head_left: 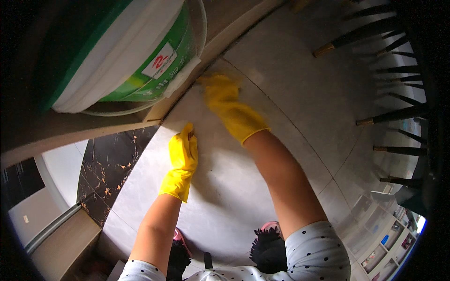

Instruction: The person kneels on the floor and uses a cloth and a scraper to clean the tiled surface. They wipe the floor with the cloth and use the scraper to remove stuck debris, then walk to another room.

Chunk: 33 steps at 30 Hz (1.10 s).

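Observation:
My left hand [182, 154], in a yellow rubber glove, is held low over the grey tiled floor [220, 173], a short way from the dark marble strip. Its fingers are curled together, and a small brown patch shows beside them; what it is I cannot make out. Farther forward, my right hand [227, 100] in a matching glove reaches down to the floor beside the base edge of a beige wall or cabinet. Motion smears its fingers, so whether anything is in them is hidden.
A large green and white plastic bucket [140, 61] stands on a beige ledge [225, 33] at upper left. Black chair legs with gold tips [370, 121] line the right side. White storage drawers [384, 248] stand at lower right. My pink shoes [271, 226] are below.

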Available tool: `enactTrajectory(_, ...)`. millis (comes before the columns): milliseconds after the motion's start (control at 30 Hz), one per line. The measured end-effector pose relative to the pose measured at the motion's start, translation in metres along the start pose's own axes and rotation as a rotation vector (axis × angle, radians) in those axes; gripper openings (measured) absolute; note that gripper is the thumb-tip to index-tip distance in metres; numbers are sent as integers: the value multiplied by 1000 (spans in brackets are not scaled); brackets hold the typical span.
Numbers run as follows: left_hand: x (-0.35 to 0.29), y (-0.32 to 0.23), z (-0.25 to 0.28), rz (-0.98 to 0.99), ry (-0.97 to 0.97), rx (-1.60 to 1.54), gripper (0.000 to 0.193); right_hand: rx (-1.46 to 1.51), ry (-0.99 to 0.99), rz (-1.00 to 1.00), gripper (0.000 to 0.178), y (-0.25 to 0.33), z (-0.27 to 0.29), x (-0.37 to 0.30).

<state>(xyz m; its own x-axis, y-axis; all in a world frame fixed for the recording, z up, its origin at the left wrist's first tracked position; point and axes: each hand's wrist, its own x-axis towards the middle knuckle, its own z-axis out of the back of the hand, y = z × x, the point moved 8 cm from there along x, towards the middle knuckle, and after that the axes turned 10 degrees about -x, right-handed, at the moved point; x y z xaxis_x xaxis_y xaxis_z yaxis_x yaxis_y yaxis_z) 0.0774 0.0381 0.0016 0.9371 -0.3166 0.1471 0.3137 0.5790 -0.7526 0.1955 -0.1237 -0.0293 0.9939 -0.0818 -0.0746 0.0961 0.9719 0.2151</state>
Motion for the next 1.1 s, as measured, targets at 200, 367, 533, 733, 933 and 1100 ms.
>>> enactTrajectory(200, -37, 62, 23, 295, -305, -754, 50, 184, -38, 363, 21, 69, -11, -85)
enactTrajectory(367, -86, 64, 77, 340, -339, -850, 44, 349, 204, 483, 17, 64, -11, -186)
enactTrajectory(533, -132, 70, 124, 367, -345, -789, 41, 542, 376, 514, 27, 61, 9, -223)
enactTrajectory(733, -153, 56, 130, 412, -396, -766, 40, 291, -94, 119, 32, 21, 37, -105)
enactTrajectory(933, -149, 44, 118, 402, -364, -843, 37, 106, -95, 252, 24, 60, -19, -60)
enactTrajectory(1100, -148, 39, 128, 424, -341, -825, 35, 268, 220, 520, 18, 102, -7, -147)
